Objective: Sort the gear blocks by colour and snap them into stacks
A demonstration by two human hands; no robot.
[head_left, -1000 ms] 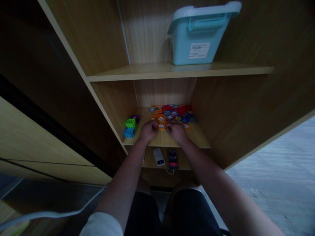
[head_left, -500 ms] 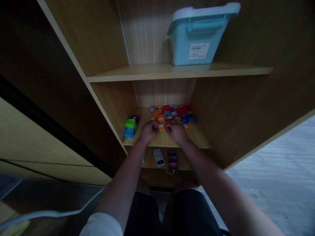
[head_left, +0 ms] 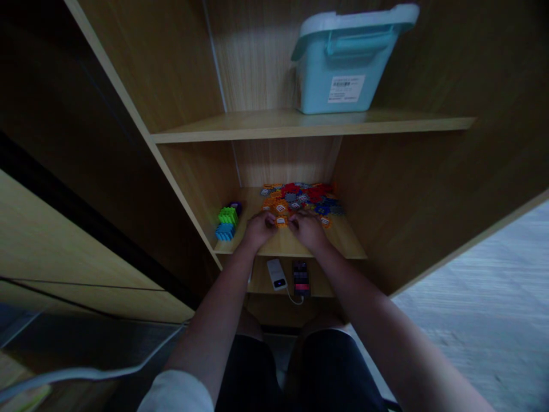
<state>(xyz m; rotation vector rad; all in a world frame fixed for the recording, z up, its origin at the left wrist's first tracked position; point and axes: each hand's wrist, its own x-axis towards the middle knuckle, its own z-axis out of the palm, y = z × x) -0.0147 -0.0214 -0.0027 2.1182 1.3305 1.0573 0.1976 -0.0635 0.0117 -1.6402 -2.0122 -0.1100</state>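
Observation:
My left hand [head_left: 260,229] and my right hand [head_left: 307,227] pinch an orange toothed plastic building piece [head_left: 281,221] from its two sides, low over the middle shelf. The piece has a pale patch at its centre. Just behind it lie more orange pieces [head_left: 280,207]. A loose heap of red pieces [head_left: 316,194], blue pieces [head_left: 322,210] and grey ones spreads toward the back right. Beside my right hand sits another orange piece [head_left: 325,221]. Left of my left hand stand a green stack [head_left: 228,216] and a light blue stack [head_left: 225,232], with a purple one behind.
A light blue lidded bin [head_left: 338,68] stands on the upper shelf [head_left: 257,127]. Below the middle shelf [head_left: 283,248] lie a white power bank [head_left: 277,274] and a phone [head_left: 301,278] joined by a cable. The cabinet's side walls rise left and right.

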